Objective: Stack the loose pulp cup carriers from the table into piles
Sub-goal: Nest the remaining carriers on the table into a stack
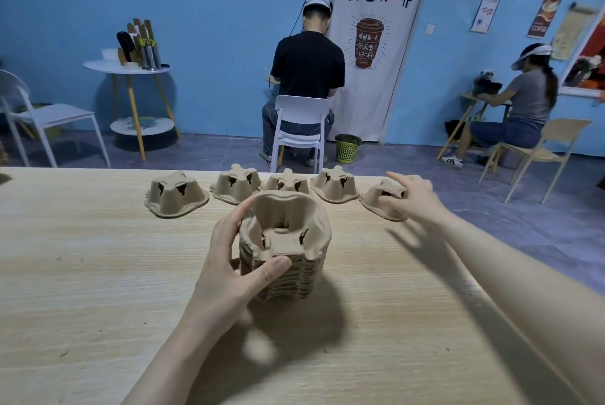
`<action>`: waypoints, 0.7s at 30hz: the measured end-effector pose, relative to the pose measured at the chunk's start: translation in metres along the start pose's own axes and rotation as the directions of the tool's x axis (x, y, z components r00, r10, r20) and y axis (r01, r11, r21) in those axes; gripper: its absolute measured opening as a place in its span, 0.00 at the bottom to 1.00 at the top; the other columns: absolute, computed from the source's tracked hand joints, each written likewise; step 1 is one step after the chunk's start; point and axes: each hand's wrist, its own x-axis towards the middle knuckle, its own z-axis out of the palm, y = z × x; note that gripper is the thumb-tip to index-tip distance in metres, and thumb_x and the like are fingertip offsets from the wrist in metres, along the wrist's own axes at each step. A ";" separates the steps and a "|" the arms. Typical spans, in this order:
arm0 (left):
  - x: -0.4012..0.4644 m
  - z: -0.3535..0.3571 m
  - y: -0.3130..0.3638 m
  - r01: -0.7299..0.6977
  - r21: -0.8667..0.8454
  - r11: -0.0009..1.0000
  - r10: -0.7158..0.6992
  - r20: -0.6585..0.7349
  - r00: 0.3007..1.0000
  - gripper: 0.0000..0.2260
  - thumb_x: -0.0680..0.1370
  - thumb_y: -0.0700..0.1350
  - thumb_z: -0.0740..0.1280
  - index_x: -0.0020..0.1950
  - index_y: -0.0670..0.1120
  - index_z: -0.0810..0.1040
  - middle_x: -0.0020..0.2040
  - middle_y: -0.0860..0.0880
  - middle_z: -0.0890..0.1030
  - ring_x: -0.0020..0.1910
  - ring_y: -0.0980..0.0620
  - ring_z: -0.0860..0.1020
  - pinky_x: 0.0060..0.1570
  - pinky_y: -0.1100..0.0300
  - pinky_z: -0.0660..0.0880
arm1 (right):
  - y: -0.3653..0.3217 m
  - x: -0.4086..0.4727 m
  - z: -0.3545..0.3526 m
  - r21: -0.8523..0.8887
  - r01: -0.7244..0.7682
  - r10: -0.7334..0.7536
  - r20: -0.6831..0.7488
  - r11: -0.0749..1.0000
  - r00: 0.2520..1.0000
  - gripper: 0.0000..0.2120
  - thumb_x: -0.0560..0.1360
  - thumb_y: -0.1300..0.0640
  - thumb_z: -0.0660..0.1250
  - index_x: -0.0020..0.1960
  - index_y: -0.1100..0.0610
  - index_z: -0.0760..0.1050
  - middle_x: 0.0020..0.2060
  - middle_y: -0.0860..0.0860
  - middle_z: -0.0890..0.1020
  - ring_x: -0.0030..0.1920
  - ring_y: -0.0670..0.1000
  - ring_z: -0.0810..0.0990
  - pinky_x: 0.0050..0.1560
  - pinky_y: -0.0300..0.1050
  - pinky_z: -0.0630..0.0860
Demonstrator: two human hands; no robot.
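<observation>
A tall pile of brown pulp cup carriers (288, 257) stands on the wooden table (82, 257) near its middle. My left hand (229, 260) grips the pile, thumb on its near side and fingers on its left side. Along the table's far edge lie several loose carriers upside down, among them the leftmost carrier (176, 198) and the rightmost carrier (386, 201). My right hand (412, 198) reaches over the rightmost carrier with fingers spread, touching or just above it; it does not grip it.
The table's right edge runs diagonally from the far right corner toward me. Beyond the table two people sit with their backs turned, on a white chair (301, 123) and a beige chair (550, 149). A green bin (347, 148) stands on the floor.
</observation>
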 end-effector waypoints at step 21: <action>0.000 0.000 -0.004 -0.031 0.026 0.999 0.030 0.004 1.000 0.35 0.62 0.63 0.75 0.67 0.73 0.67 0.69 0.64 0.72 0.68 0.64 0.70 0.67 0.49 0.72 | -0.017 -0.020 0.014 0.097 0.228 -0.218 -0.107 0.969 0.970 0.33 0.69 0.51 0.75 0.72 0.49 0.69 0.53 0.49 0.76 0.57 0.52 0.74 0.57 0.45 0.71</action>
